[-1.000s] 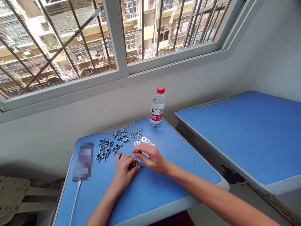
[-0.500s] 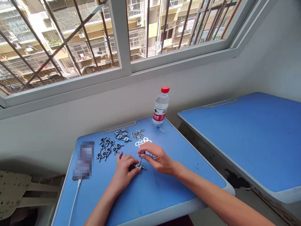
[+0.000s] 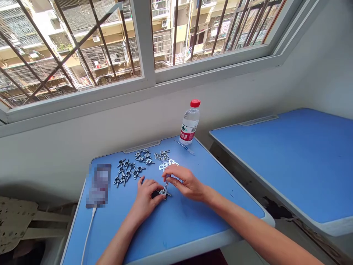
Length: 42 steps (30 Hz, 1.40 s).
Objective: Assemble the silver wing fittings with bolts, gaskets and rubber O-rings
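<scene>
Metal part [image 3: 163, 193] is low on the desk, btwn the two hands: right at the L hand's thumb & fingertips, just below the R hand's fingers. Its thin stem pokes out to the right, clear of the L thumb. Finer detail too small to tell.

L hand [image 3: 146, 194] lies low on the desk, gripping the part btwn thumb & fingers; index finger lifted a bit at the far left.

R hand [image 3: 184, 183] is up & to the right, thumb & fingertips pinched on a slim tool [image 3: 167, 182], held approx. upright, lower end down at the part. Most of its handle hidden by fingers.

Just beyond R hand: flat silver plates [image 3: 165, 164], partly covered by it. Behind those, a small heap of thin silver pcs [image 3: 161, 156]; left of that, a grp of silver housings [image 3: 147, 156]. Nearer, up & left of L hand, dark-centred housings [image 3: 127, 174] in a loose cluster.

Far left: phone [image 3: 98, 186], blurred, w/ white cable [image 3: 88, 232] plugged in. Far right corner of blue desk [image 3: 215, 206]: red-capped water bottle [image 3: 189, 124], upright, w/ blue-and-clear pen-like item [image 3: 188, 148] lying just in front. 2nd blue desk [image 3: 289, 154] off to the right, window [image 3: 147, 40] behind.
</scene>
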Tool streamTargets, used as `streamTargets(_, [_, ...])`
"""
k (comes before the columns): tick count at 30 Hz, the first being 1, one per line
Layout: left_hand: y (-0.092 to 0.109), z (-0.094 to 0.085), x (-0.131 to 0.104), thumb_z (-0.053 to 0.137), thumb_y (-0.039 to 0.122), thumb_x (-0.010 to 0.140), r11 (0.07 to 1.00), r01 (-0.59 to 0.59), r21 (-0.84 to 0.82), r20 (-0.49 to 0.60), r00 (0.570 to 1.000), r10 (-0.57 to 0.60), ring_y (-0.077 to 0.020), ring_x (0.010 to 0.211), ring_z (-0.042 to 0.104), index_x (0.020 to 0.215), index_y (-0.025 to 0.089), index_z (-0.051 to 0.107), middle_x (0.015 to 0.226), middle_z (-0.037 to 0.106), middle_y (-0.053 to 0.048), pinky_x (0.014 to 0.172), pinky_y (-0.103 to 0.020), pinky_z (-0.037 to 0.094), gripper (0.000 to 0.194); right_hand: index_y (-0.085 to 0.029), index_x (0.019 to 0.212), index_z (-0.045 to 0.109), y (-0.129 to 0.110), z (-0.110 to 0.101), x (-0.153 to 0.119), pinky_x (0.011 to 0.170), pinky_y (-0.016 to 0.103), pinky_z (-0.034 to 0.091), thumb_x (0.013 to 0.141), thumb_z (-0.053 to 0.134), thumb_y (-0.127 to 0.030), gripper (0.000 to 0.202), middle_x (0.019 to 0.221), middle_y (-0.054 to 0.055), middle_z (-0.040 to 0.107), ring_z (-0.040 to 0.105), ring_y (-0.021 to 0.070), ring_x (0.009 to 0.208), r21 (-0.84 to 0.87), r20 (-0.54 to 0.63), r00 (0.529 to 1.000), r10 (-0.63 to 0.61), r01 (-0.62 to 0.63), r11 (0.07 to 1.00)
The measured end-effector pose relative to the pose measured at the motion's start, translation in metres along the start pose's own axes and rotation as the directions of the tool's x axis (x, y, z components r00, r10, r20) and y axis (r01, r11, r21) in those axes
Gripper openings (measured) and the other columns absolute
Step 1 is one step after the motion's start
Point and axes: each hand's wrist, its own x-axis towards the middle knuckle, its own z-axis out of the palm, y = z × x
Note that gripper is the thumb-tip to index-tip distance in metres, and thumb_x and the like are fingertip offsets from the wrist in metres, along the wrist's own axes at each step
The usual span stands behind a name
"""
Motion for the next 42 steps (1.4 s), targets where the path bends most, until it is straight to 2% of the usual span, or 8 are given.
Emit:
streamTargets(8, [0.000,0.001,-0.001,0.065,0.026,0.086,1.000,-0.009,0.012,-0.029,1.000,0.009,-0.0222,0.105,0.062,0.092,0.027,0.066,0.105,0.071,-0.001,0.115,-0.058,0.017,0.007,-0.019,0.108,0.064,-0.003,-0.007,0.003,0.074,0.031,0.048,0.101,0.039,-0.019,0.026,0.082,0.005,0.069,0.057,0.0164,0.074,0.050,0.114,0.992,-0.061,0.056,0.997])
streamTargets(15, [0.003,0.002,-0.002,0.063,0.027,0.087,1.000,-0.011,0.005,-0.051,0.999,0.011,-0.0219,0.099,0.063,0.087,0.026,0.065,0.094,0.070,0.000,0.115,-0.057,0.015,0.002,-0.019,0.094,0.066,0.000,-0.003,0.003,0.066,0.029,0.046,0.100,0.045,-0.021,0.021,0.075,0.004,0.069,0.055,0.0156,0.065,-0.016,-0.018,0.998,-0.065,0.064,0.998])
streamTargets(23, [0.000,0.004,-0.002,0.064,0.027,0.087,0.999,-0.023,0.028,-0.069,0.997,0.025,-0.0209,0.099,0.062,0.088,0.025,0.065,0.094,0.071,0.000,0.113,-0.056,0.018,0.002,-0.019,0.086,0.064,-0.005,0.001,0.003,0.064,0.028,0.047,0.097,0.050,-0.022,0.018,0.073,0.004,0.068,0.056,0.0163,0.066,-0.084,-0.048,0.999,-0.023,0.019,0.996])
streamTargets(28, [0.002,0.004,-0.002,0.064,0.028,0.086,0.999,-0.024,0.040,-0.077,0.997,0.027,-0.0211,0.096,0.063,0.086,0.025,0.064,0.092,0.071,0.000,0.113,-0.055,0.019,0.002,-0.019,0.084,0.063,-0.005,0.002,0.002,0.060,0.027,0.046,0.096,0.051,-0.023,0.017,0.069,0.004,0.066,0.055,0.0152,0.062,-0.073,-0.098,0.995,0.030,-0.037,0.997])
streamTargets(36, [0.002,0.004,-0.002,0.063,0.030,0.088,0.999,-0.027,0.034,-0.075,0.997,0.030,-0.0212,0.094,0.062,0.086,0.026,0.064,0.089,0.069,0.001,0.112,-0.055,0.020,0.005,-0.018,0.083,0.061,-0.003,0.004,0.001,0.059,0.026,0.046,0.095,0.053,-0.026,0.017,0.071,0.004,0.065,0.055,0.0143,0.061,-0.057,-0.108,0.992,0.060,-0.066,0.996])
streamTargets(42, [0.002,0.003,-0.001,0.063,0.030,0.088,1.000,-0.017,0.025,-0.065,0.998,0.019,-0.0206,0.093,0.062,0.088,0.025,0.064,0.089,0.068,0.000,0.113,-0.056,0.020,0.005,-0.019,0.088,0.061,0.002,0.007,-0.002,0.061,0.027,0.049,0.095,0.052,-0.026,0.013,0.071,0.003,0.064,0.057,0.0148,0.063,-0.030,-0.206,0.969,0.137,-0.146,0.989])
